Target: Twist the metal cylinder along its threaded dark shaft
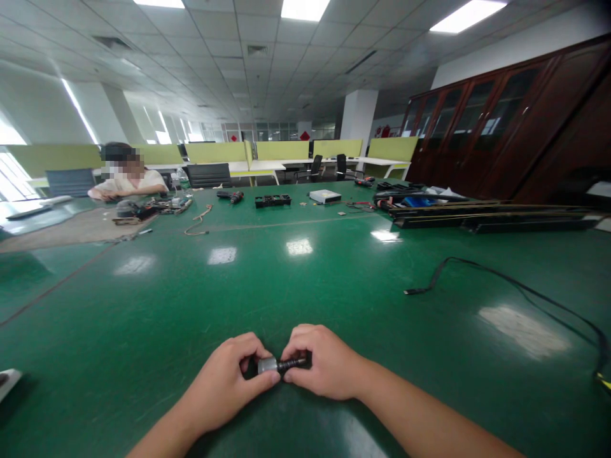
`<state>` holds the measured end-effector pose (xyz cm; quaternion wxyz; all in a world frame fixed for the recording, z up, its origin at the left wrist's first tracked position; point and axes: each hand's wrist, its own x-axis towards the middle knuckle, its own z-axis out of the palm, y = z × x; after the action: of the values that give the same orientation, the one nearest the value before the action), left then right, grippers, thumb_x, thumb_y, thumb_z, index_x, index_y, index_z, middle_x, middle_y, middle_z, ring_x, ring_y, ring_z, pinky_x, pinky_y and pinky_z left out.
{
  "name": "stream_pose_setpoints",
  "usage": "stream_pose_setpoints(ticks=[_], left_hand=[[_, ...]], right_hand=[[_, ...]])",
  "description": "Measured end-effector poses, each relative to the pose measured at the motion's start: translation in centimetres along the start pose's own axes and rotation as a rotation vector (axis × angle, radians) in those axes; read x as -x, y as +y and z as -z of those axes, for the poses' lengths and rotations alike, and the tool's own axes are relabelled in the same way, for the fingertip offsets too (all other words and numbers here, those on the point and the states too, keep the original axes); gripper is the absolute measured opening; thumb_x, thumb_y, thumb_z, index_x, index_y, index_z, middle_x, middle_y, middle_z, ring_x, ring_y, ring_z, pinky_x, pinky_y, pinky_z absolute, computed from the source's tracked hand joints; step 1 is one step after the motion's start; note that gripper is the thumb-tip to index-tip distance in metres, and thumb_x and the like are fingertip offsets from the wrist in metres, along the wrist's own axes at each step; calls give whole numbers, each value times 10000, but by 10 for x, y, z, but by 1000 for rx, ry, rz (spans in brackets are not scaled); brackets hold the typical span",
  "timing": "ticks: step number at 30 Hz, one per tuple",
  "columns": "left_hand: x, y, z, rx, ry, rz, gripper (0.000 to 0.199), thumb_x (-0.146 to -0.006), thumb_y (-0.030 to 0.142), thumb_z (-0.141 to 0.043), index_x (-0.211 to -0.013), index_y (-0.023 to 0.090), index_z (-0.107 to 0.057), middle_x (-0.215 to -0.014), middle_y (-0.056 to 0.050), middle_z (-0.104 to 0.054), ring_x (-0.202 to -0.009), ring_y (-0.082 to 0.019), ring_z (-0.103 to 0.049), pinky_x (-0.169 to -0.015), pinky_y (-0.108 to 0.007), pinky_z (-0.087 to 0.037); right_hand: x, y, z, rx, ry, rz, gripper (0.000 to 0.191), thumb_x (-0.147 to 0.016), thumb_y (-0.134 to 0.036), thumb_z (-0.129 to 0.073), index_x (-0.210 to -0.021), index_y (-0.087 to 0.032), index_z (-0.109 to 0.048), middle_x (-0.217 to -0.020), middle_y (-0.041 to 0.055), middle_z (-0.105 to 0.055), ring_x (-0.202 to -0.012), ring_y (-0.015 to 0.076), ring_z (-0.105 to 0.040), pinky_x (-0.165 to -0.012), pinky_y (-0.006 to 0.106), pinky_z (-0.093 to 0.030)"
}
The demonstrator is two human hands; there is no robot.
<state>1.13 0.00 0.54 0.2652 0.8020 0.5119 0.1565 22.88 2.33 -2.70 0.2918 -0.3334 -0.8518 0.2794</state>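
2 bare hands on it now, low over the green tabletop [305, 286]! The left hand [233, 372] has thumb and fingers clamped on the silver end of a small cylindrical metal part [268, 364]; the right hand [329, 364] pinches its dark, ridged shaft. So the part sits between the 2 grips, long axis running nearly crosswise, silver end to the left, narrow tip pointing right toward the right palm.

L grip [224, 376] nr R grip [331, 364], fingers [252, 346] curled, thumbs [261, 384] almost meeting, both forearms [415, 407] bare
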Motion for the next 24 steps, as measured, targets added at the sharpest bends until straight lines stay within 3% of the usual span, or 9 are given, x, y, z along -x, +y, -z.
stream_pose_setpoints(ticks=[13,18,24], left_hand=[[2,-1,-1,-8,2,-1,186,-826,389,-662,-845,205,-684,-784,13,-617,-730,-157,-539,-655,-245,-358],[3,-2,0,-1,8,7,206,-827,404,-653,-827,200,-679,-769,12,-605,-717,-156,-534,-644,-246,-355],[4,-1,2,-9,12,22,228,-829,420,-633,-815,194,-668,-751,15,-591,-693,-152,-521,-626,-243,-352]], right_hand=[[3,6,13,50,-18,26,103,-656,-140,-737,-714,-180,-662,-677,-27,-588,-670,126,-541,-656,248,-387],[2,15,22,20,-34,-27,86,-654,-126,-722,-699,-173,-666,-652,-28,-568,-624,117,-521,-600,234,-377],[0,23,28,-26,116,-185,74,-659,-95,-689,-675,-156,-651,-621,-30,-539,-570,103,-477,-536,218,-353]])
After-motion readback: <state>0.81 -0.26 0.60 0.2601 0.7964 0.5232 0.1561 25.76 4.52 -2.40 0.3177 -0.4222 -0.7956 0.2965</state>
